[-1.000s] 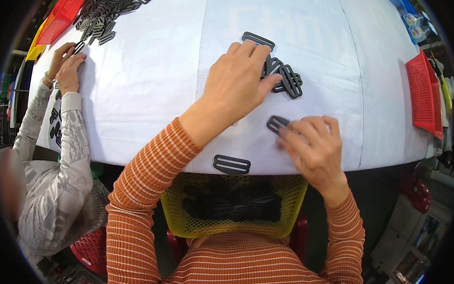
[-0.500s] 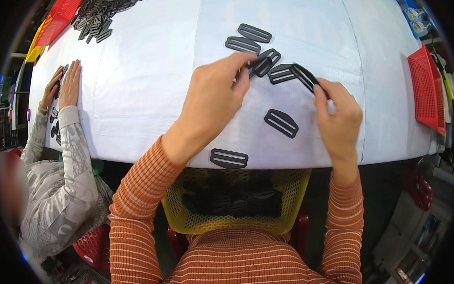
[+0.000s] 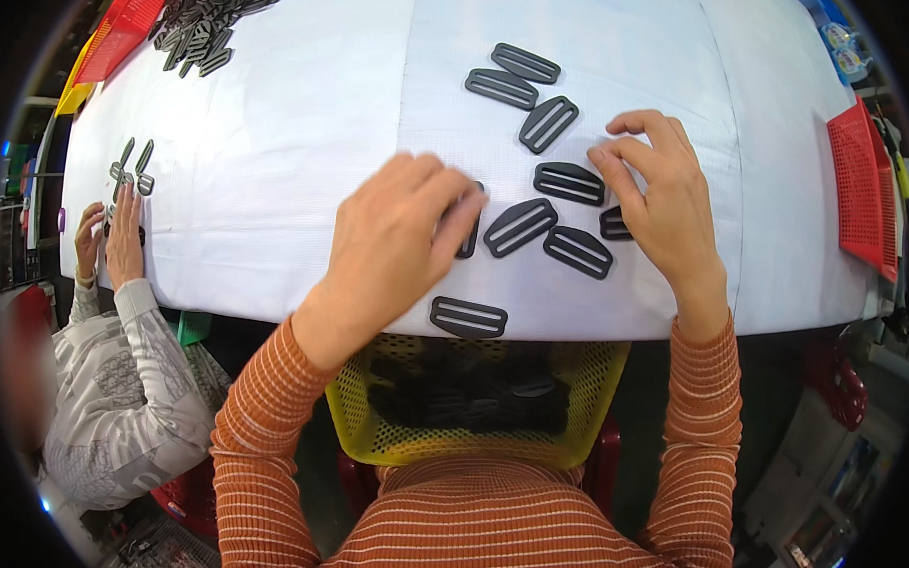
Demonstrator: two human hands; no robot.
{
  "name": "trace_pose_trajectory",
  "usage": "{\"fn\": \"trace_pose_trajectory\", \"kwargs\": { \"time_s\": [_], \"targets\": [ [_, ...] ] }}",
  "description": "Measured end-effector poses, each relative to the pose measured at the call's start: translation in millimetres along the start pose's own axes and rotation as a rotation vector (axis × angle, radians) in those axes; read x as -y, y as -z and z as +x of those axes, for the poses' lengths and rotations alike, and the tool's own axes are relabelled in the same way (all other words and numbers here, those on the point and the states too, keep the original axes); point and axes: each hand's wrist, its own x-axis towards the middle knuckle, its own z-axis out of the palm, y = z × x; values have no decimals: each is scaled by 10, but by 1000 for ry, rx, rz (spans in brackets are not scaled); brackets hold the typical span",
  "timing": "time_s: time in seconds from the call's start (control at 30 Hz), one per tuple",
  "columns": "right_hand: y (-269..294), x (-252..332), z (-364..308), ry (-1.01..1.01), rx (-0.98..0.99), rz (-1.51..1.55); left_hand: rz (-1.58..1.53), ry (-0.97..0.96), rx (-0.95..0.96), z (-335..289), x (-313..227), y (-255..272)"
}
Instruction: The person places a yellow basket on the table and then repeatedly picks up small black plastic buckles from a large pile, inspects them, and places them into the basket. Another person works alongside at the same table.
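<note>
Black plastic slider buckles with two slots lie on the white tabletop. My left hand (image 3: 388, 251) has its fingers curled and slightly blurred, closed on a slider buckle (image 3: 469, 241) that it partly hides. My right hand (image 3: 661, 187) hovers with thumb and forefinger apart and nothing between them. Beneath its thumb side a buckle (image 3: 614, 224) shows in part. Between the hands are several more, among them a curved-edged buckle (image 3: 521, 228) and another buckle (image 3: 578, 252). Farther off, an upper buckle (image 3: 525, 63) sits close to two others. One buckle (image 3: 469, 317) rests near the front edge.
A yellow perforated basket (image 3: 354, 428) holding black pieces stands at my lap, below the table edge. At the far left is a pile of buckles (image 3: 200, 32) by a red basket (image 3: 116, 40). Another person's hands (image 3: 124, 235) handle pieces at left. A red basket (image 3: 862, 190) stands right.
Both hands have moved apart from the buckles they touched. My left hand came nearer and left with one; my right hand released its buckle. Several buckles have shifted toward me and spread apart.
</note>
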Motion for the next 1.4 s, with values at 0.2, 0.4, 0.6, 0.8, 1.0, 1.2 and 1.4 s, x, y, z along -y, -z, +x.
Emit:
{"fn": "trace_pose_trajectory", "kwargs": {
  "time_s": [0.2,0.4,0.6,0.8,1.0,1.2,1.4],
  "targets": [
    [-200,47,230,100,7,-20,295,-306,-188,657,460,-226],
    [-267,-51,500,103,25,22,338,-260,-102,342,415,-196],
    [-540,-98,668,250,60,-65,159,-136,40,-58,291,96],
    [-194,25,235,77,158,76,-41,30,8,-365,532,260],
    [41,-364,-384,-155,157,-120,-24,31,223,-407,626,317],
    [-19,5,-634,-131,251,-118,135,-50,266,-531,432,102],
    [-195,71,-318,8,182,32,158,-63,250,-503,334,16]
  ]
}}
